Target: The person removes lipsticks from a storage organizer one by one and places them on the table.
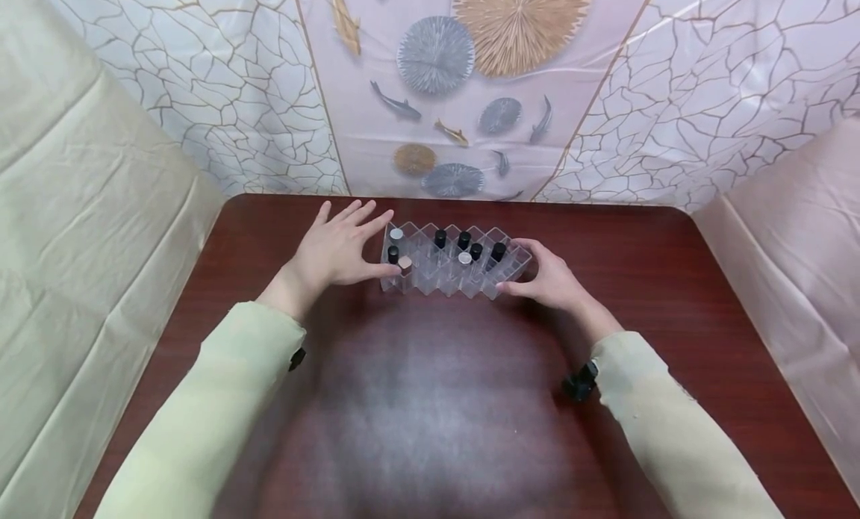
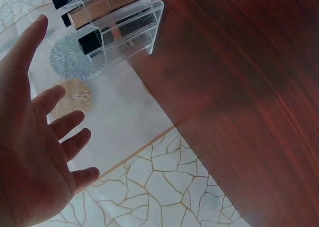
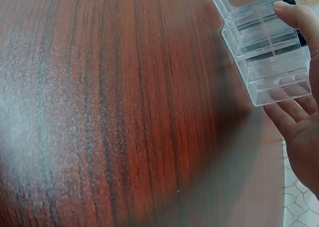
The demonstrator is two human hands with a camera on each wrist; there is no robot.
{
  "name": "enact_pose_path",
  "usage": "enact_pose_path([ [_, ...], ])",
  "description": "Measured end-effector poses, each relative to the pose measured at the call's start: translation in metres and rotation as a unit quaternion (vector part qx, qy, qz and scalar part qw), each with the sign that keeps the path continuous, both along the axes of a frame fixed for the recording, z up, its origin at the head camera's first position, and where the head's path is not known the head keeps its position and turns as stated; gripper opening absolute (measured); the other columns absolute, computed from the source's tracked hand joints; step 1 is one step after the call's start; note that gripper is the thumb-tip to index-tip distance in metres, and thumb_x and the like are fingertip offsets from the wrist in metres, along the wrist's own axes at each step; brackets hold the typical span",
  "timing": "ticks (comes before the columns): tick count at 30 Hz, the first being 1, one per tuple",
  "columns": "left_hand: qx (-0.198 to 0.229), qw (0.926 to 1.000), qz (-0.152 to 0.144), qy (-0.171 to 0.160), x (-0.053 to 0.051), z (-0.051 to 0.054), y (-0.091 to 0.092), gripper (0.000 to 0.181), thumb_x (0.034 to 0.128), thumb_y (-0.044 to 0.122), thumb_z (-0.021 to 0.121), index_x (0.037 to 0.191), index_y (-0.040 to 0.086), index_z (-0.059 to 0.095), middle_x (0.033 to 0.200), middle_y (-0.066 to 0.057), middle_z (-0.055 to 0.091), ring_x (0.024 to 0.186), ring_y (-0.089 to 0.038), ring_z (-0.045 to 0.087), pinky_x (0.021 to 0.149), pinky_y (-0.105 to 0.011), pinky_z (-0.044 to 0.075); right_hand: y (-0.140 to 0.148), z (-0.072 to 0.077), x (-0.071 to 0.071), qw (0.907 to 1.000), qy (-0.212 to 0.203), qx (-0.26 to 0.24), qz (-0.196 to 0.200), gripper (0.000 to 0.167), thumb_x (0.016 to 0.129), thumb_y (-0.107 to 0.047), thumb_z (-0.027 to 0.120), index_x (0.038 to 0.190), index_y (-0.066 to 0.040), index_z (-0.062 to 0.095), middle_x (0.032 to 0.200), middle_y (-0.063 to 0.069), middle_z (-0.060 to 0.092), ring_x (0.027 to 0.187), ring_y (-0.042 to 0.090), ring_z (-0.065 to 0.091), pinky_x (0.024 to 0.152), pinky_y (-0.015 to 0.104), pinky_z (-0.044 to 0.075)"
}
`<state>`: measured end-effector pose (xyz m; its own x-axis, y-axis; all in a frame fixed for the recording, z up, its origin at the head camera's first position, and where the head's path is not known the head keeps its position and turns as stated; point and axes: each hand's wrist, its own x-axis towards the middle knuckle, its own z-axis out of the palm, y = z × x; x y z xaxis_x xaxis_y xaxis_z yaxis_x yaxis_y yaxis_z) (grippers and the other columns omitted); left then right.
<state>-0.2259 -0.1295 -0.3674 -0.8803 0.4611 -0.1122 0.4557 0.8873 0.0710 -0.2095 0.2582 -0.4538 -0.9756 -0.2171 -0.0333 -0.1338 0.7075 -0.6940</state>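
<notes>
Head: rack (image 1: 449,280) near desk's (image 1: 430,414) far edge; your right hand (image 1: 547,280) grips its right end.
Left wrist: your left hand (image 2: 30,154) spread, holding nothing; one-sided lift could tip tubes (image 2: 107,6) out.
Right wrist: glossy rack may slip your pinch.

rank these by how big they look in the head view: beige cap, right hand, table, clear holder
Largest to smallest, as they look in the head view:
1. table
2. clear holder
3. right hand, counting only the part past the sleeve
4. beige cap
</notes>
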Motion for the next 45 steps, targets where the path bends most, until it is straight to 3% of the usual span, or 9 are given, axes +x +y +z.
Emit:
enact_pose_path([
  [7, 0.007, 0.9998, -0.021, -0.001, -0.014, 0.003, 0.001, 0.093, 0.0923, 0.077, 0.062, 0.166, 0.024, 0.042, 0.173, -0.01, 0.035, 0.162, -0.03, 0.026, 0.13, -0.065, 0.009, 0.001, 0.003, 0.002, 0.9998, -0.014, -0.012, -0.002, 0.093, 0.085, -0.033, 0.093, 0.159, -0.007, 0.043, 0.151, 0.019, 0.056, 0.124, 0.039, 0.062, 0.11, 0.057, 0.048],
  [16, 0.03, 0.9982, -0.047, -0.024, -0.035, 0.001, 0.003, 0.084, 0.0953, 0.064, 0.068, 0.164, 0.021, 0.046, 0.17, -0.011, 0.041, 0.16, -0.028, 0.033, 0.13, -0.063, 0.014, 0.005, -0.001, 0.004, 0.9998, -0.013, -0.006, -0.011, 0.092, 0.084, -0.032, 0.093, 0.158, -0.008, 0.043, 0.147, 0.02, 0.058, 0.12, 0.038, 0.065, 0.107, 0.057, 0.051],
  [24, 0.045, 0.9955, -0.079, -0.025, -0.047, -0.002, 0.003, 0.075, 0.0978, 0.05, 0.075, 0.161, 0.016, 0.051, 0.163, -0.013, 0.049, 0.152, -0.032, 0.046, 0.125, -0.055, 0.035, 0.004, -0.001, 0.004, 0.9997, 0.0, -0.026, 0.0, 0.09, 0.084, -0.027, 0.093, 0.156, -0.004, 0.045, 0.148, 0.021, 0.058, 0.122, 0.04, 0.066, 0.108, 0.056, 0.051],
  [28, 0.058, 0.9946, -0.082, -0.025, -0.05, -0.004, 0.001, 0.072, 0.0969, 0.041, 0.079, 0.159, 0.015, 0.054, 0.16, -0.012, 0.054, 0.146, -0.036, 0.052, 0.119, -0.053, 0.043, 0.003, -0.002, 0.003, 0.9997, 0.008, -0.024, 0.005, 0.089, 0.084, -0.026, 0.093, 0.156, -0.003, 0.046, 0.149, 0.021, 0.058, 0.122, 0.04, 0.067, 0.108, 0.056, 0.052],
  [36, 0.106, 0.9914, -0.062, -0.045, -0.057, -0.009, 0.001, 0.069, 0.0952, 0.033, 0.083, 0.157, 0.021, 0.056, 0.153, -0.009, 0.061, 0.138, -0.038, 0.059, 0.117, -0.053, 0.044, 0.002, -0.003, 0.0, 0.9996, 0.019, -0.019, 0.007, 0.089, 0.082, -0.024, 0.094, 0.155, -0.004, 0.047, 0.145, 0.022, 0.06, 0.121, 0.039, 0.067, 0.107, 0.055, 0.052],
  [45, 0.184, 0.9783, -0.066, -0.068, -0.067, -0.016, 0.0, 0.06, 0.0905, 0.022, 0.088, 0.146, 0.013, 0.068, 0.141, -0.009, 0.07, 0.136, -0.031, 0.062, 0.114, -0.05, 0.048, 0.0, -0.001, 0.001, 0.9996, 0.023, -0.018, 0.005, 0.09, 0.081, -0.023, 0.095, 0.155, -0.003, 0.047, 0.145, 0.021, 0.061, 0.122, 0.038, 0.068, 0.107, 0.053, 0.051],
])
